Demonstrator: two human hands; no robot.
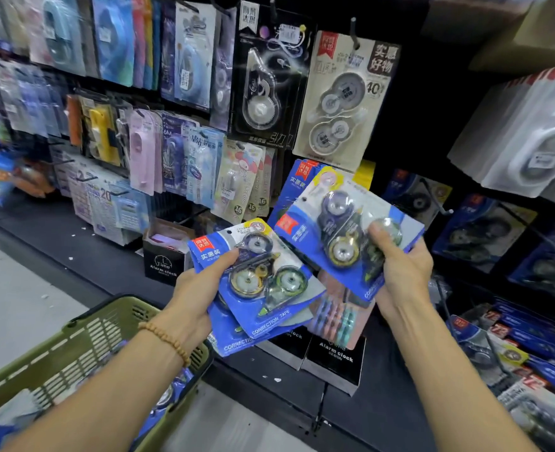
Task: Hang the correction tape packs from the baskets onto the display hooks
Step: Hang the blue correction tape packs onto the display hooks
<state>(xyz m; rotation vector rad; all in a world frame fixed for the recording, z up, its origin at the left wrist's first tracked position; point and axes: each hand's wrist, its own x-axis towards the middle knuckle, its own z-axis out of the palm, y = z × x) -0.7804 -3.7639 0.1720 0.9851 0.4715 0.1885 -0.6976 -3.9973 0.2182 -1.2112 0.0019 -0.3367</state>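
Observation:
My left hand (195, 288) grips a small stack of blue correction tape packs (263, 288), thumb on top of the front card. My right hand (400, 269) holds another blue correction tape pack (334, 223) raised and tilted toward the display wall, thumb pressed on its blister. Behind that pack, more of the same blue packs (297, 177) hang on the wall. A green basket (83, 347) sits low at my left, with blue packs visible inside. An empty display hook (435, 200) juts out to the right of the raised pack.
The dark wall is crowded with hanging stationery cards, including a black pack (263, 79) and a beige pack (344, 102) above my hands. Black alarm clock boxes (334, 360) stand on the low ledge. More blue packs (484, 233) hang at right.

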